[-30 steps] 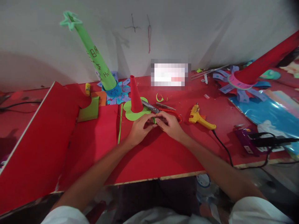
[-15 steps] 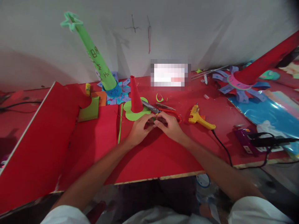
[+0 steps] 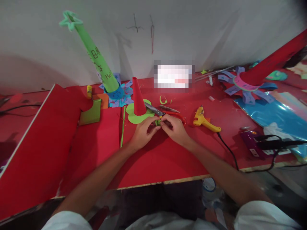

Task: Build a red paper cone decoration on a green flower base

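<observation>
Between my fingertips is a small green piece (image 3: 157, 122), perhaps paper; most of it is hidden. My left hand (image 3: 144, 130) pinches it from the left and my right hand (image 3: 176, 128) from the right, the fingertips nearly meeting. Just beyond them lies a pair of scissors (image 3: 155, 110) with red handles, blades pointing left. Left of the scissors stands a red paper cone (image 3: 139, 100) on a light green flower-shaped paper base (image 3: 135, 119). A pen-like stick (image 3: 169, 109) rests beside the scissors.
A yellow glue gun (image 3: 205, 121) with a black cord lies to the right, near a purple box (image 3: 249, 143) with plugs. A tall green paper tube (image 3: 96, 57) stands back left, a red tube (image 3: 275, 62) far right. Red boards (image 3: 35, 143) and a glue stick (image 3: 89, 91) are left.
The fingers have shifted slightly, and more of the green piece shows between them. Both hands stay in the same place over the table.
</observation>
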`<action>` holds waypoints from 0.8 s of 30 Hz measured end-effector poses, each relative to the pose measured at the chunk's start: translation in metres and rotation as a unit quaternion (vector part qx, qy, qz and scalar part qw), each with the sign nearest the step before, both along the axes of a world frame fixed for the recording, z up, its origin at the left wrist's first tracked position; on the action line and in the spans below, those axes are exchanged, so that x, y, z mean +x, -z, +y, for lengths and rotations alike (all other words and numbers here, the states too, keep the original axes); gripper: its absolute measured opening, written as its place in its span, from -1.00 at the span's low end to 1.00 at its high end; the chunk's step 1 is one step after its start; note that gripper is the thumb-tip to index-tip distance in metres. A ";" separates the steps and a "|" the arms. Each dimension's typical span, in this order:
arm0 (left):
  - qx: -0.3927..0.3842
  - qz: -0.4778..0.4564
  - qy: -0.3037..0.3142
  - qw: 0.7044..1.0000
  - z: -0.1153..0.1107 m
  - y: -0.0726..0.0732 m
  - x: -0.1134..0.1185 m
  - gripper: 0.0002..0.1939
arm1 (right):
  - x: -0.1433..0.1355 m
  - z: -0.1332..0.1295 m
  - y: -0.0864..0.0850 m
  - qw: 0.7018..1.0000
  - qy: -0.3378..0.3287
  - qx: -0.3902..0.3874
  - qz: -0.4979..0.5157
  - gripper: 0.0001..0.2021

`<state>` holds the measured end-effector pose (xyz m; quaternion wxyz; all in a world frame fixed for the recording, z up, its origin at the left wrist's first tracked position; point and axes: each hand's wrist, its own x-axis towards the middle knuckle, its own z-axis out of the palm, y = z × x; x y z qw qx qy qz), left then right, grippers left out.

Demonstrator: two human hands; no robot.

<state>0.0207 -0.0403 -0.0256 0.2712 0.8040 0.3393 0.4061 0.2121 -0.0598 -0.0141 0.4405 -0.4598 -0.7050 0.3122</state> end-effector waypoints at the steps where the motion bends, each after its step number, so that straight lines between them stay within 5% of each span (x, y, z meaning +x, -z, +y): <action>1: -0.006 -0.004 -0.004 1.000 0.000 0.000 0.000 -0.72 | 0.000 0.000 0.000 1.000 -0.001 -0.003 0.008 -0.87; 24: -0.129 -0.120 -0.087 0.980 0.006 0.004 0.000 -0.68 | 0.006 0.010 0.011 0.994 0.027 -0.079 0.070 -0.65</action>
